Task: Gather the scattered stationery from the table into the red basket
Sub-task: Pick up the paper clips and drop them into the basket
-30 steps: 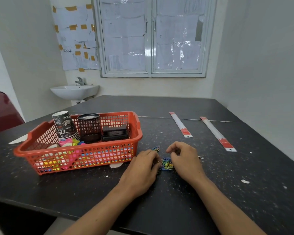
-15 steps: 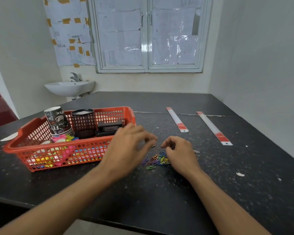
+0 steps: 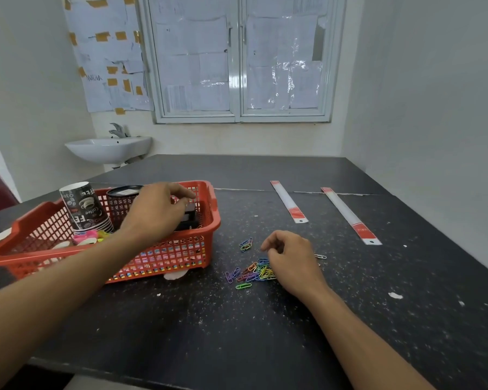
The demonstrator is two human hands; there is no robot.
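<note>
- In front of the person there is one big table [image 3: 293, 347]. It is flat, black and dotted with white specks.
- One red basket [image 3: 166, 257] sits on its left side. It is plastic, with little square holes.
- Two long flat rulers [image 3: 289, 202] [image 3: 350, 216] lie far right. They are white with red ends.
- The left hand [image 3: 155, 209] hangs over the basket. Its fingers [image 3: 181, 190] are bunched near the thumb. You cannot tell if they pinch anything.
- The right hand [image 3: 293, 260] rests on the table. Its fingers [image 3: 271, 243] are curled in. You cannot tell if they hold anything.
- One stack of paper cups [image 3: 83, 206] leans in the basket.
- One round black mesh pot [image 3: 119, 204] stands beside the cups.
- One black box [image 3: 190, 218] sits under the left hand.
- A pile of bright wire paper clips [image 3: 254, 273] lies on the table, touching the right hand. There are too many to count.
</note>
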